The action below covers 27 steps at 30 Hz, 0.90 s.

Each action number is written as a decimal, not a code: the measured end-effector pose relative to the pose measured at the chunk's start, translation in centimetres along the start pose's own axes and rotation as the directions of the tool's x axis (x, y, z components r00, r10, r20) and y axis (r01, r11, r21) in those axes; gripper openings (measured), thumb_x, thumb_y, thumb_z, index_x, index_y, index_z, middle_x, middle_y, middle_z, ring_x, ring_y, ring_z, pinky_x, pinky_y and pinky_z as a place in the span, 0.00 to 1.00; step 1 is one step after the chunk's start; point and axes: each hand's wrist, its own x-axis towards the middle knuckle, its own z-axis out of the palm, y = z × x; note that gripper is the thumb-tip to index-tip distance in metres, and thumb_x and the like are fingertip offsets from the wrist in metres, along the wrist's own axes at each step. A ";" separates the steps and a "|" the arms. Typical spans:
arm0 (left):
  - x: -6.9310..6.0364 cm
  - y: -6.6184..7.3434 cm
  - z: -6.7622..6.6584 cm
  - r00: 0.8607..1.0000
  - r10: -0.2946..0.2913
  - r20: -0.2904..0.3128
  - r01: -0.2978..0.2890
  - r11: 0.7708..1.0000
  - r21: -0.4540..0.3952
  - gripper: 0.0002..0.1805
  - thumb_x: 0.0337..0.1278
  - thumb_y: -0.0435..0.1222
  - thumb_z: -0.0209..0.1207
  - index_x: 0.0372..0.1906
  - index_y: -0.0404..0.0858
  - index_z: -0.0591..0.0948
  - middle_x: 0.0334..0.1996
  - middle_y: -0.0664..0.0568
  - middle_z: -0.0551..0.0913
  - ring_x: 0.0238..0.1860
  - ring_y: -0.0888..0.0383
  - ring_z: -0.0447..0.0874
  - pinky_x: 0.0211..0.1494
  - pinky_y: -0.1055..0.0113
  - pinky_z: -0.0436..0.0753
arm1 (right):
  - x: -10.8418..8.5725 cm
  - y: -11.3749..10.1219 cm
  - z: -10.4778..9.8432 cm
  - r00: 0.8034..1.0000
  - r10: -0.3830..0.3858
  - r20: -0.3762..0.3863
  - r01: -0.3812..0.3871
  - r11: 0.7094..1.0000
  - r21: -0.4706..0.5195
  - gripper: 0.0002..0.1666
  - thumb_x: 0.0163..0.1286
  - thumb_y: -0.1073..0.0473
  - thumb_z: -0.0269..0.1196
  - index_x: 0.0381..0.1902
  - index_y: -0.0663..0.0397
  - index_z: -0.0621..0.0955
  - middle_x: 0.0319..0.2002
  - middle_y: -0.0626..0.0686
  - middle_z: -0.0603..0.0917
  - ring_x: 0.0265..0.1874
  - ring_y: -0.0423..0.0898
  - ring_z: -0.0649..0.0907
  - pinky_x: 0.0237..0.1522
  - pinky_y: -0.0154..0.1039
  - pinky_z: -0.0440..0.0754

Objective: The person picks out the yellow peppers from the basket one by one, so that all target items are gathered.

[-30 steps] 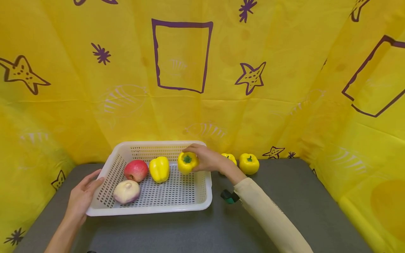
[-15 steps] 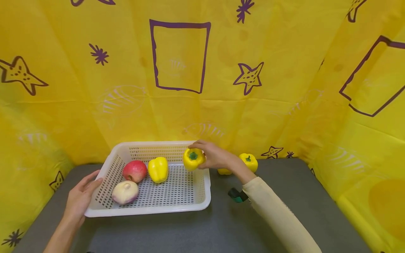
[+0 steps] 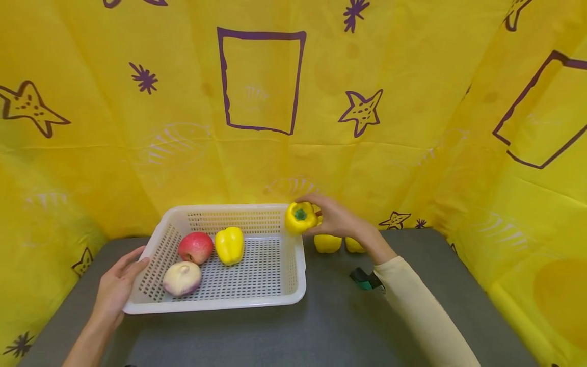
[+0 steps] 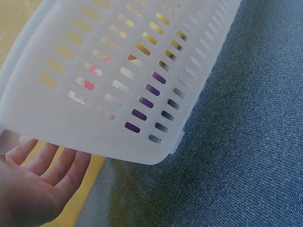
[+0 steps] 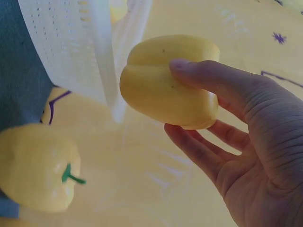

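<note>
My right hand [image 3: 337,216] grips a yellow bell pepper [image 3: 300,218], raised level with the basket's right rim. In the right wrist view, the thumb lies on one side of this pepper [image 5: 165,85] and the fingers on the other. A white plastic basket [image 3: 247,304] stands on the dark table, and my left hand [image 3: 116,283] holds its left rim. From the left wrist view, the left fingers [image 4: 61,165] curl at the edge of the basket [image 4: 61,113]. Inside the basket are a red apple [image 3: 195,248], a purple-and-white turnip [image 3: 182,279] and another yellow bell pepper [image 3: 229,246].
Right of the basket, two more yellow bell peppers [image 3: 327,243] sit on the grey table [image 3: 257,339], partly hidden by my right hand and forearm. A yellow patterned cloth [image 3: 257,168] hangs behind and at both sides.
My right hand has carried the bell pepper rightward and slightly up, from over the basket's inside to its right rim. The left hand and the basket have stayed in place.
</note>
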 end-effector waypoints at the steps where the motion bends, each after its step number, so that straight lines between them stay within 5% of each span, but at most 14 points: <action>1: 0.0 0.0 0.0 1.000 -0.002 0.002 0.002 1.000 -0.004 0.33 0.66 0.52 0.58 0.73 0.49 0.65 0.33 0.79 0.80 0.32 0.70 0.83 0.32 0.68 0.83 | -0.2 0.2 -0.2 1.000 0.004 -0.007 -0.004 1.000 0.001 0.44 0.49 0.62 0.79 0.63 0.60 0.73 0.59 0.57 0.76 0.56 0.54 0.76 0.50 0.47 0.82; 8: 0.0 0.0 0.1 1.000 0.003 -0.017 -0.002 0.998 0.070 0.35 0.67 0.53 0.56 0.74 0.47 0.63 0.33 0.81 0.78 0.33 0.71 0.83 0.33 0.68 0.83 | -1.9 1.2 -1.8 0.998 0.052 -0.024 -0.052 0.999 0.015 0.43 0.48 0.65 0.78 0.63 0.59 0.73 0.60 0.57 0.76 0.59 0.55 0.74 0.52 0.50 0.81; 27: 0.1 0.1 0.0 1.000 -0.009 -0.009 0.009 0.999 0.041 0.34 0.66 0.53 0.57 0.73 0.49 0.64 0.32 0.81 0.79 0.32 0.70 0.83 0.32 0.66 0.83 | -7.2 5.4 -6.6 0.986 0.148 -0.073 -0.148 0.989 0.006 0.43 0.49 0.70 0.76 0.64 0.67 0.72 0.62 0.65 0.73 0.59 0.63 0.71 0.53 0.59 0.78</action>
